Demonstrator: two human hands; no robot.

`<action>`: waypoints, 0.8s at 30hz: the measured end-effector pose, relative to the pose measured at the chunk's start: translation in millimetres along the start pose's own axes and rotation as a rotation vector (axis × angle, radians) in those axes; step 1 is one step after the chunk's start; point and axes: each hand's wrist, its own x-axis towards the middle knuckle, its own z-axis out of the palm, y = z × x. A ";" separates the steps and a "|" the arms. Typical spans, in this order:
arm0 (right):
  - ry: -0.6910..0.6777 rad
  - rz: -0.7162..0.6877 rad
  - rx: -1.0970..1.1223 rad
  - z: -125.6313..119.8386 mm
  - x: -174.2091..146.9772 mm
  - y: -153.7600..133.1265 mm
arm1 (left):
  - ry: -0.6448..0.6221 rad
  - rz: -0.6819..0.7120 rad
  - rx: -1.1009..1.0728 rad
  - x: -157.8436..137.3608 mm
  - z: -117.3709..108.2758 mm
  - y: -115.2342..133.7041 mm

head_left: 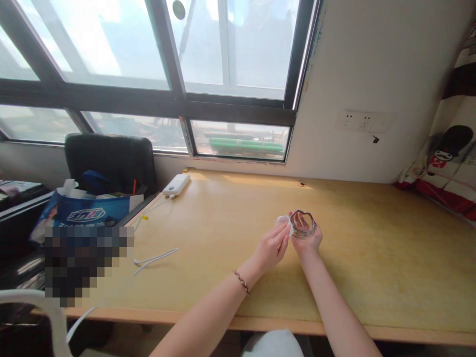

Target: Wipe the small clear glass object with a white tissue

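Head view shows the left hand (pixel 270 246), a beaded bracelet (pixel 241 281) on its wrist, pinching a soft white tissue (pixel 283 220) against the rim of a small clear faceted glass dish (pixel 302 223). Beneath it, the right hand (pixel 308 241) cups the dish, just above the smooth pale wooden bench (pixel 372 248). Farther back, a white rectangular power bank (pixel 176 184) lies near the window (pixel 167 74)

Two bare arms come up from the bottom of the picture. There are no sleeves on them. The left hand (pixel 271 246) has a thin beaded bracelet (pixel 241 282) around the wrist, dark brown with small round beads. The right hand (pixel 307 241) has nothing on its wrist. No rings show on the fingers.
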 end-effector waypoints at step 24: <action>0.020 0.112 -0.174 6.6 -7.7 11.3 | 0.109 -0.266 -0.063 1.1 1.8 -14.1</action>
